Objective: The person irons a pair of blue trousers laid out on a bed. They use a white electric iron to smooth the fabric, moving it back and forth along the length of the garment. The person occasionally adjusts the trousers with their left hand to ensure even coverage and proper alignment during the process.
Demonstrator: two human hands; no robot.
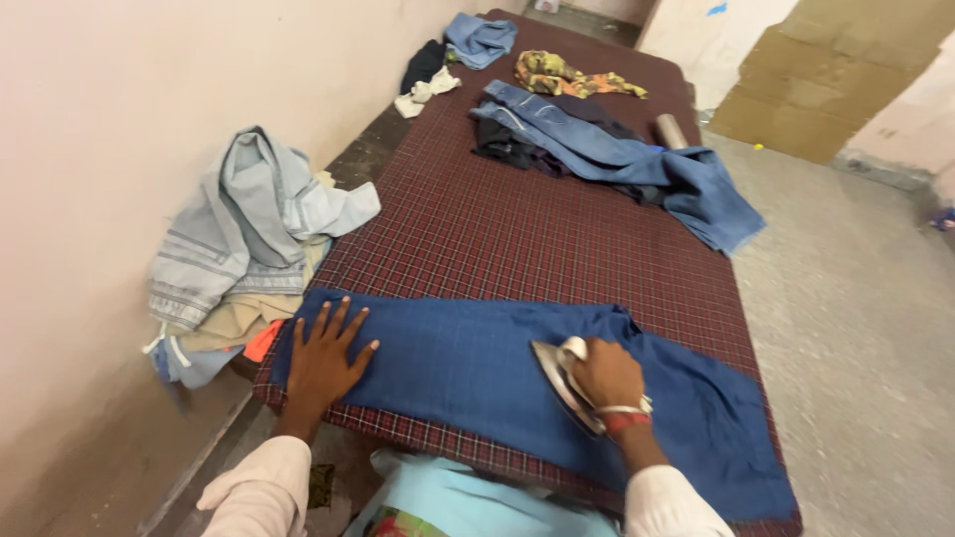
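Fingers (341,320) of the left hand (323,360) lie spread and released, flat on the blue cloth (468,363) across the checked counter (517,234). Right hand (607,376) fingers are clenched around the iron (563,383), resting on that cloth. Brown cardboard sheets (831,80) lean against the far right wall.

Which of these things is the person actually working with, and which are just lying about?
In use:
- iron, gripped by the right hand
- dark blue cloth, pressed flat by the left hand
- checked table cover under it

Lying about:
- pile of clothes by the wall
- blue jeans
- patterned cloth
- light blue cloth
- metal cup
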